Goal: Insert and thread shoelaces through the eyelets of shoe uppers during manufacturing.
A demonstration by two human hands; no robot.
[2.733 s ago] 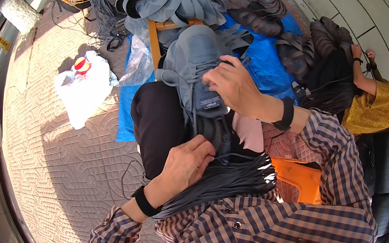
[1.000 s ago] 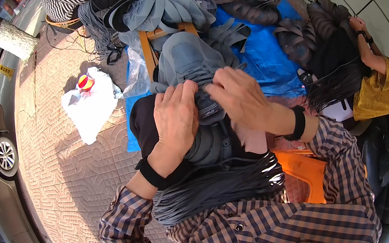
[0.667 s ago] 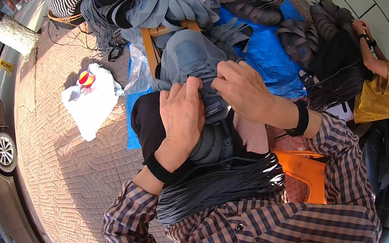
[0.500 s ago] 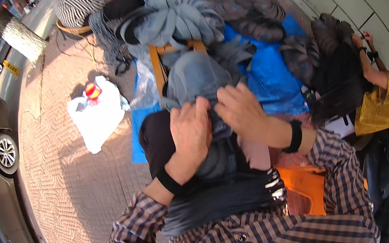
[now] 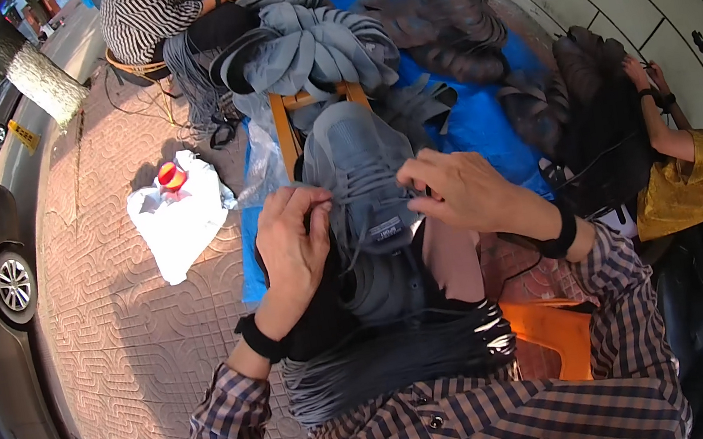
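Note:
A grey shoe upper (image 5: 349, 139) lies toe-away in front of me, its tongue turned toward me. Grey shoelace (image 5: 364, 183) runs across its front in several rows. My left hand (image 5: 289, 237) is at its left edge, thumb and forefinger pinched on what looks like the lace end. At the right edge, my right hand (image 5: 469, 189) has its fingers curled in a pinch, apparently on the other lace end. More grey uppers (image 5: 380, 292) lie just below it, close to my lap. A thick bundle of dark laces (image 5: 390, 362) rests across my lap.
Beyond the upper is a wooden frame (image 5: 287, 134) with a heap of grey uppers (image 5: 309, 46). Darker uppers (image 5: 449, 21) lie on a blue sheet (image 5: 493, 137). A white bag (image 5: 177, 226) sits left, an orange stool (image 5: 556, 334) right. Co-workers in stripes (image 5: 139, 20) and yellow (image 5: 691, 176) sit nearby.
My hands were together over the middle of the upper. They have drawn apart to its left and right edges, uncovering the laced front and the tongue.

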